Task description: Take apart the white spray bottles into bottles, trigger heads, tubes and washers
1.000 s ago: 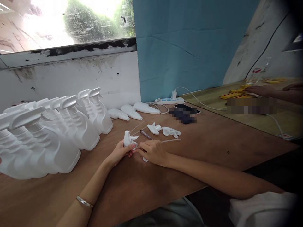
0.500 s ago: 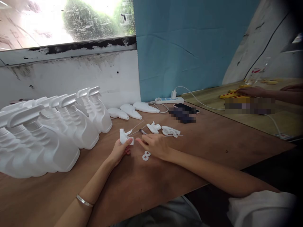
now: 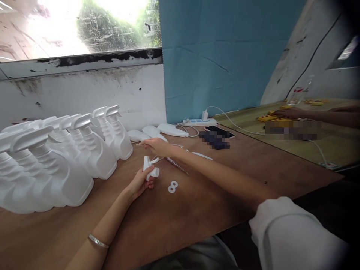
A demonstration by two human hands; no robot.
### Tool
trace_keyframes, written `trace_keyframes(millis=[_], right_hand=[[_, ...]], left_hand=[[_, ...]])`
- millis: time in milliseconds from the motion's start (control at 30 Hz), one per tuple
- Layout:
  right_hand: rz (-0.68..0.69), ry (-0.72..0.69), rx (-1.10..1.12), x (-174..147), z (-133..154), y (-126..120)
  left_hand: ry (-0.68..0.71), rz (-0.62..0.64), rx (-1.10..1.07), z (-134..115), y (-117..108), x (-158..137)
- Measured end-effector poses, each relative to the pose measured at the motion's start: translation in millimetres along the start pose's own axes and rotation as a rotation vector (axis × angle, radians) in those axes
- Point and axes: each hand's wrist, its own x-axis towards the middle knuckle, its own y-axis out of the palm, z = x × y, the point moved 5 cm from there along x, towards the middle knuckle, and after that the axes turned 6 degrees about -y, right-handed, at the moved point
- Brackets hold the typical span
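My left hand (image 3: 141,182) is closed round a white spray trigger head (image 3: 149,167), its round collar facing right. Stretched across the table, my right hand (image 3: 156,146) pinches a thin white tube (image 3: 138,145) whose end sticks out left of the fingertips. Below my right forearm lies a thin screwdriver-like tool (image 3: 177,165). Two white ring washers (image 3: 172,187) rest side by side on the brown tabletop (image 3: 197,210). My right forearm largely hides the other trigger heads; a thin white strip (image 3: 202,155) shows past it.
White spray bottles (image 3: 70,172) stand in rows at left. Several empty-looking white bottles (image 3: 171,130) lie near the wall. A power strip (image 3: 199,122) with a charger, a phone (image 3: 219,131) and a blurred dark item are at the back. Another person's hand (image 3: 289,112) is at far right.
My right hand has moved left and away from me, from beside the trigger head to the tube behind it. The trigger head in my left hand has turned, showing its round collar.
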Motion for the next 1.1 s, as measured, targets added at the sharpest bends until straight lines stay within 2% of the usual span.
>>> trace_keyframes(millis=[100, 200, 333, 467, 633, 767, 1000, 1100], right_hand=[[0.142, -0.029, 0.111, 14, -2, 12], [0.191, -0.029, 0.14, 10, -2, 12], [0.182, 0.005, 0.086, -15, -1, -3], [0.141, 0.154, -0.2, -54, 0, -14], [0.091, 0.367, -0.386, -101, 9, 2], [0.102, 0.468, -0.462, -116, 10, 19], [0.095, 0.458, -0.495, -114, 16, 20], [-0.063, 0.376, -0.533, -111, 24, 11]], left_hand=[[-0.011, 0.001, 0.015, -1, 1, -2], [-0.008, -0.005, 0.029, -1, 0, -1], [0.003, -0.008, 0.038, 1, -3, 1], [0.017, -0.012, 0.012, 1, -3, 1], [0.034, -0.024, -0.056, -1, -5, 1], [0.033, -0.005, -0.102, -3, -6, 1], [-0.045, 0.042, -0.194, -3, -5, 3], [-0.056, 0.053, -0.231, -3, -7, 5]])
